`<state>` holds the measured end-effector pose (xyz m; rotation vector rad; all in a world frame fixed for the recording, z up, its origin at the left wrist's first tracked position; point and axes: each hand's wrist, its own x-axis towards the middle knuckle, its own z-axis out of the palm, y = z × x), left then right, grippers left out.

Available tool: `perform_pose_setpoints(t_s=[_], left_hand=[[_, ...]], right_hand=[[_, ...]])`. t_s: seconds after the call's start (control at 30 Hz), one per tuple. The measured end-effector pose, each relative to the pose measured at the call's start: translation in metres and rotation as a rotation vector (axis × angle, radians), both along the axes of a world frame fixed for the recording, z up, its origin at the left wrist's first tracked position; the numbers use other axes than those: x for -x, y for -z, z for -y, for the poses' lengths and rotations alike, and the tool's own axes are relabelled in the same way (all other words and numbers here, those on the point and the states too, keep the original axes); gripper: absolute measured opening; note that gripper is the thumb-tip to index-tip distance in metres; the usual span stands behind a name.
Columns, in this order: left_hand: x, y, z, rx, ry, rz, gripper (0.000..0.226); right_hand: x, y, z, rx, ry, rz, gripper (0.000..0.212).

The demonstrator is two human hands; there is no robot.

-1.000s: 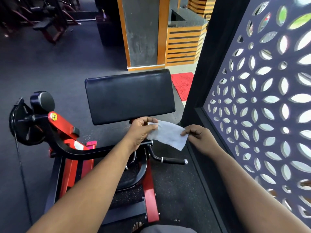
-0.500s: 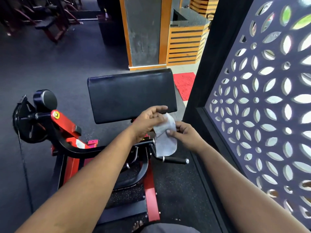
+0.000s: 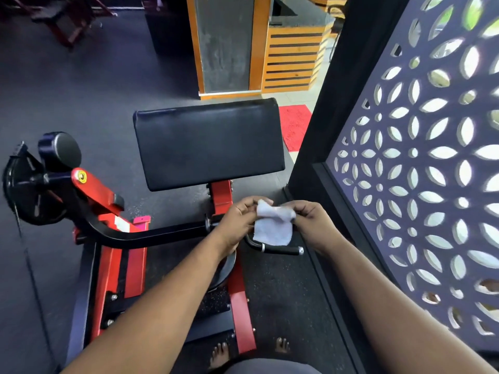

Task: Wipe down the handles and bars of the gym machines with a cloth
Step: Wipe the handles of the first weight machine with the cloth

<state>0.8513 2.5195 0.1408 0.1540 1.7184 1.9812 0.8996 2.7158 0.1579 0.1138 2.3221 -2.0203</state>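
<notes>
I am looking down at the red and black machine (image 3: 113,238) filling the frame's lower left, its black pad (image 3: 208,143) at centre; my left hand (image 3: 239,221) and right hand (image 3: 310,218) are pinching the white cloth (image 3: 274,225) just above the handle (image 3: 280,249) at centre right

cloth (image 3: 273,230) white | pad (image 3: 208,143) black | frame (image 3: 108,263) red | screen (image 3: 421,168) floral cut-outs
</notes>
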Motion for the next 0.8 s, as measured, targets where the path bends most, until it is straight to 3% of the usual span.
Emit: perform_pose_setpoints(t_s=[0.13, 0.27, 0.37, 0.43, 0.5, 0.67, 0.7, 0.8], left_hand=[[0.008, 0.014, 0.003, 0.022, 0.008, 0.115, 0.038], [0.009, 0.060, 0.002, 0.062, 0.042, 0.148, 0.013], [0.006, 0.104, -0.005, 0.191, 0.094, 0.089, 0.015], [0.003, 0.134, -0.005, 0.252, 0.145, 0.052, 0.019], [0.004, 0.167, -0.010, 0.340, 0.199, 0.010, 0.030], [0.007, 0.223, -0.003, 0.764, 0.276, -0.267, 0.039], [0.012, 0.239, -0.002, 0.880, 0.324, -0.342, 0.042], [0.037, 0.274, 0.010, 1.156, 0.491, -0.538, 0.057]], right_hand=[[-0.003, 0.021, 0.003, -0.060, 0.050, 0.026, 0.036], [-0.015, 0.069, 0.012, 0.477, 0.254, 0.254, 0.015], [-0.022, 0.126, 0.023, 0.620, 0.380, 0.470, 0.041], [-0.028, 0.161, 0.031, 0.549, 0.291, 0.550, 0.047], [-0.029, 0.195, 0.030, 0.413, 0.228, 0.554, 0.036], [-0.025, 0.244, 0.014, -0.055, 0.399, 0.440, 0.007], [-0.020, 0.264, 0.006, -0.126, 0.403, 0.413, 0.009], [-0.003, 0.300, -0.006, -0.187, 0.380, 0.333, 0.042]])
